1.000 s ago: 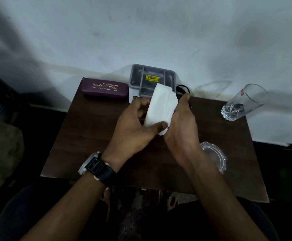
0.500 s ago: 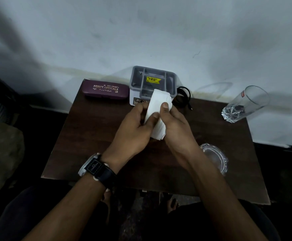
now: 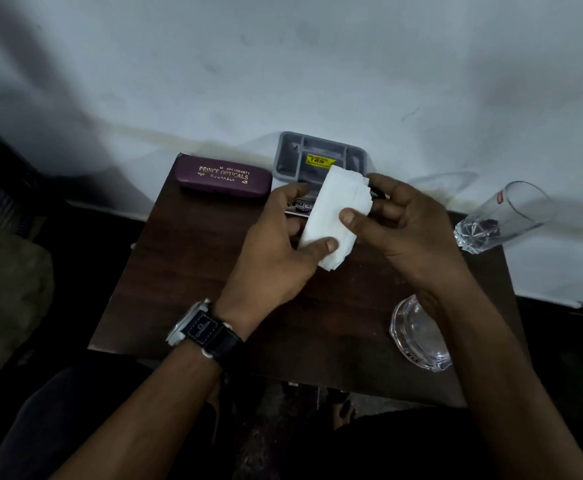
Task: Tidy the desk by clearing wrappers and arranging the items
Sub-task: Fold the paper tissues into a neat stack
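Note:
A folded white tissue is held above the middle of the dark wooden desk. My left hand grips its lower end, thumb on top. My right hand presses a thumb on the tissue's right side, its other fingers spread behind it. A maroon spectacle case lies at the back left. A grey compartment tray with a yellow sticker stands at the back centre, partly hidden by the tissue.
A tall drinking glass stands at the back right corner. A clear glass ashtray sits near the front right, partly under my right forearm. A white wall runs behind the desk. A black cable behind my right hand is mostly hidden.
The tissue has been turned and now shows wider again. My right hand has shifted to the right and opened its fingers, keeping only the thumb on the tissue.

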### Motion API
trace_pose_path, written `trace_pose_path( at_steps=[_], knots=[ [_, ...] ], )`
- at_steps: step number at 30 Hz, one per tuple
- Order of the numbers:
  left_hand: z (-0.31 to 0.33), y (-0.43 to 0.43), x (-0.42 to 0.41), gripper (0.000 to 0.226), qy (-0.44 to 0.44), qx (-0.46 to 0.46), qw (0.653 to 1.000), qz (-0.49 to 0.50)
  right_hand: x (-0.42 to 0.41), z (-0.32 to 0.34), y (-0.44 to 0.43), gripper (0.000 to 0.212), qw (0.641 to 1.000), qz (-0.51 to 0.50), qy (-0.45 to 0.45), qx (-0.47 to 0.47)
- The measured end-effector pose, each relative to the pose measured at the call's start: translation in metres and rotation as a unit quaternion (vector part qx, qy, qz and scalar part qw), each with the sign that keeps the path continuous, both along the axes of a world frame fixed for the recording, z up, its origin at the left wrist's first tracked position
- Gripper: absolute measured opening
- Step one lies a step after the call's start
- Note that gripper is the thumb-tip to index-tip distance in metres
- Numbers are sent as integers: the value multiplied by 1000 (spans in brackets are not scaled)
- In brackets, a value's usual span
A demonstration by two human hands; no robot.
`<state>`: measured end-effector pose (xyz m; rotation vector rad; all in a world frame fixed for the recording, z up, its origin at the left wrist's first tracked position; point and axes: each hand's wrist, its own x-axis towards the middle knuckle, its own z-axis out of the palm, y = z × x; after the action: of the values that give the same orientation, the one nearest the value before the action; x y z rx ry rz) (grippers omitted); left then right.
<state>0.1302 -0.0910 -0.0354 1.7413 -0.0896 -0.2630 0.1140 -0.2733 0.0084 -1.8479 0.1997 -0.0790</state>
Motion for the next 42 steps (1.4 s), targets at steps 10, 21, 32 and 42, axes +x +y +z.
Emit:
trace_pose_path(
  at_steps=[10,21,32,42],
  knots=[
    [2,7,4,83,20,86,994,64,69,32,-24,57,991,-49,-111,-52],
    [0,4,4,74,37,129,989,58,121,10,-7,50,965,-58,-194,-168],
    [-1,5,4,68,28,131,989,58,122,-1,-3,46,951,-114,-237,-164],
    [1,3,3,69,30,134,989,56,126,-15,9,49,965,-64,-201,-157]
  ],
)
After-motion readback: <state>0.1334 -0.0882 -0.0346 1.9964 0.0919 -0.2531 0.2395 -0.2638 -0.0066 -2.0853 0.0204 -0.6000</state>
